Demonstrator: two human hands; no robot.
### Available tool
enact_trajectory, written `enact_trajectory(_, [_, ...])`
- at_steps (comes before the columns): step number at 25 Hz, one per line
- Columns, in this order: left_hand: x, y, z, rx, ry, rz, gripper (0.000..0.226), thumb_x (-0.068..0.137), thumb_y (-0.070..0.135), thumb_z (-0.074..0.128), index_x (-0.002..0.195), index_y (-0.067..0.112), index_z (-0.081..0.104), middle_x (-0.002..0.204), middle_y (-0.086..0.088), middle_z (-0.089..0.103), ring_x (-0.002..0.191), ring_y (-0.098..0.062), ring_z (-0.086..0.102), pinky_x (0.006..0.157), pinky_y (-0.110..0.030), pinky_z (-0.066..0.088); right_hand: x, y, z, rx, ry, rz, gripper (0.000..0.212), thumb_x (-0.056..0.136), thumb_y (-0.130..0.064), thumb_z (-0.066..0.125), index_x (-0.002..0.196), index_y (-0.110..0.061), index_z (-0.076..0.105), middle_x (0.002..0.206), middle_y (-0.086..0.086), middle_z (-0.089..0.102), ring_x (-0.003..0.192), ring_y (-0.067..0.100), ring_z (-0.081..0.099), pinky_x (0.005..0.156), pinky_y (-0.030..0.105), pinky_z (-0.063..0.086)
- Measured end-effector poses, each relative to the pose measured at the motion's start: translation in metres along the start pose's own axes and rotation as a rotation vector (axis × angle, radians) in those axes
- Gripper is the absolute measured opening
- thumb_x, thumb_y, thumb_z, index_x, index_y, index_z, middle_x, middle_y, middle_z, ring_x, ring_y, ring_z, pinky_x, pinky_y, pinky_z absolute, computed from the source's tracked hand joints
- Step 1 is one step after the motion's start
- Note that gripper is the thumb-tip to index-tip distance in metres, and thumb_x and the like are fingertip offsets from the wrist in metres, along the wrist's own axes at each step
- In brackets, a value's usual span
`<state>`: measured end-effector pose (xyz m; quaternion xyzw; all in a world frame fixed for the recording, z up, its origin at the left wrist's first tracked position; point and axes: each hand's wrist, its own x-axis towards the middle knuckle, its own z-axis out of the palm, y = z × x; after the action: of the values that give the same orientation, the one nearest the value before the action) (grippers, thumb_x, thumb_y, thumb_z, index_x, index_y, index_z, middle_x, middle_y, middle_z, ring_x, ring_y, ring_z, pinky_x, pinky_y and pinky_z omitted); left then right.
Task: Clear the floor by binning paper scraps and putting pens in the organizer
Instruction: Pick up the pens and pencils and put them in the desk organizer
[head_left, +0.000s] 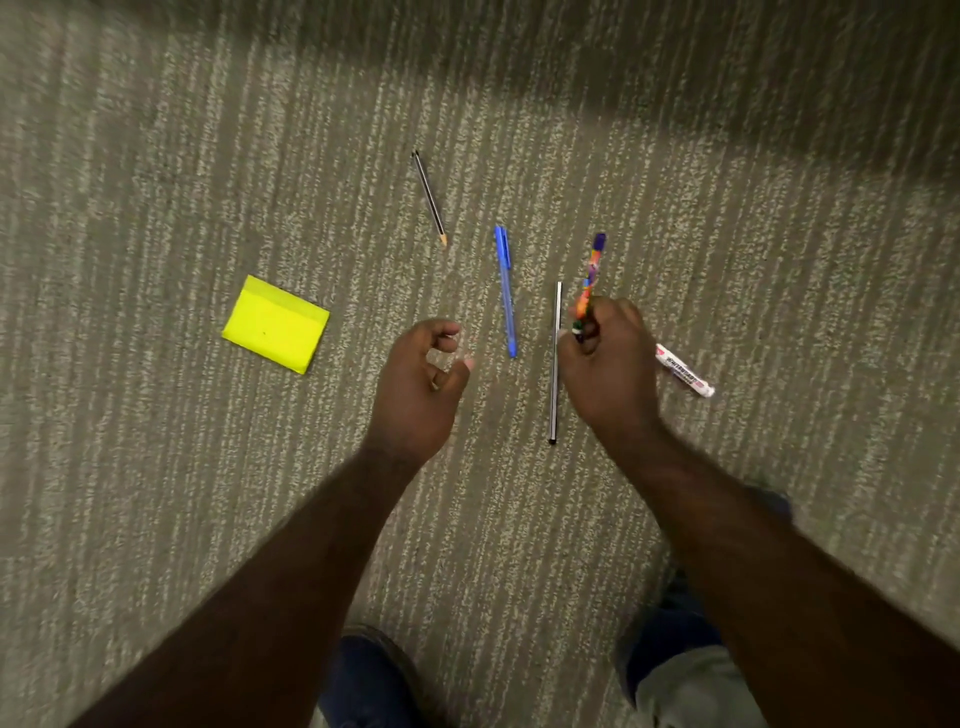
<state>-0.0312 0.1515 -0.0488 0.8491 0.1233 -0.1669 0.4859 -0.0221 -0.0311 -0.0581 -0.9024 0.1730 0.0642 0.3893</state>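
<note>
1. Held in the right hand (605, 358): a multicoloured pen (591, 280), pinched at its lower end by thumb and fingertips, barrel pointing up and away, lifted clear of the carpet floor (156, 156).
2. Right grip clamped on that pen; wrist bent down, forearm reaching in from the lower right.
3. Left hand (421, 384) hovering empty above the carpet, fingers curled loosely with thumb and forefinger close but apart, nothing between them.
4. Lying on the floor between the two hands: a blue pen (505, 291), capped end farthest away.
5. Just left of the right hand: a thin silver pen (556, 364), straight and flat on the carpet, upper part beside the knuckles.
6. Partly hidden behind the right hand: a white marker (685, 371), fatter than the rest.
7. Farther off, up and left of the blue pen: a pencil (429, 197), point toward the person.
8. Well to the left: a yellow pad of notes (275, 325), lying flat; no loose scraps, bin or organizer in view.
9. Judged light and rigid, all of the pens; smooth barrels likely to roll or slip, so best pinched mid-barrel with thumb opposing two fingers.
10. Thin silver one probably hardest to lift from the pile; nail or fingertip under one end advisable.
11. Likely next for the left hand: the blue pen, nearest to it.
</note>
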Motion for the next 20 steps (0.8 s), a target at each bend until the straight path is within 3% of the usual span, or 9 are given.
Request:
enact_trajectory(3, [0.009, -0.013, -0.013, 0.013, 0.050, -0.012, 0.029, 0.084, 0.011, 0.065, 0.112, 0.017, 0.057, 0.099, 0.001, 0.057, 0.057, 0.003, 0.046, 0.060, -0.006, 0.039, 0.016, -0.033, 0.044, -0.157, -0.121, -0.030, 0.013, 0.083, -0.013, 0.055, 0.091, -0.003, 0.059, 0.097, 0.017, 0.059, 0.091, 0.033, 0.055, 0.077, 0.036, 0.036])
enact_trajectory(6, [0.023, -0.020, -0.026, 0.034, 0.096, 0.019, 0.027, 0.084, 0.009, 0.065, 0.109, 0.014, 0.058, 0.099, 0.001, 0.057, 0.061, 0.005, 0.047, 0.061, -0.005, 0.039, 0.032, -0.049, 0.064, -0.347, -0.167, 0.082, 0.019, 0.087, -0.013, 0.052, 0.100, -0.002, 0.060, 0.105, 0.018, 0.063, 0.099, 0.033, 0.060, 0.080, 0.035, 0.045])
enact_trajectory(11, [0.058, -0.015, -0.033, 0.058, 0.151, 0.076, 0.018, 0.084, 0.012, 0.065, 0.101, 0.015, 0.061, 0.101, -0.005, 0.060, 0.067, 0.009, 0.049, 0.062, -0.003, 0.036, 0.036, -0.046, 0.058, -0.241, -0.065, 0.213, 0.035, 0.084, -0.011, 0.051, 0.117, -0.005, 0.042, 0.106, 0.021, 0.064, 0.096, 0.039, 0.062, 0.075, 0.039, 0.048])
enact_trajectory(16, [0.080, -0.003, -0.022, 0.085, 0.141, 0.112, 0.015, 0.084, 0.014, 0.064, 0.099, 0.017, 0.061, 0.099, 0.001, 0.062, 0.062, 0.008, 0.049, 0.060, -0.005, 0.038, 0.040, -0.043, 0.051, -0.291, -0.163, 0.245, 0.021, 0.086, -0.017, 0.053, 0.100, -0.002, 0.058, 0.105, 0.020, 0.066, 0.099, 0.037, 0.063, 0.077, 0.036, 0.049])
enact_trajectory(20, [0.087, -0.003, -0.017, 0.166, 0.145, 0.114, 0.015, 0.082, 0.015, 0.064, 0.097, 0.016, 0.062, 0.095, -0.001, 0.065, 0.064, -0.001, 0.048, 0.065, -0.013, 0.042, 0.046, -0.051, 0.048, -0.337, -0.278, 0.211, 0.024, 0.088, -0.017, 0.049, 0.102, -0.002, 0.062, 0.108, 0.019, 0.065, 0.101, 0.036, 0.062, 0.081, 0.036, 0.050])
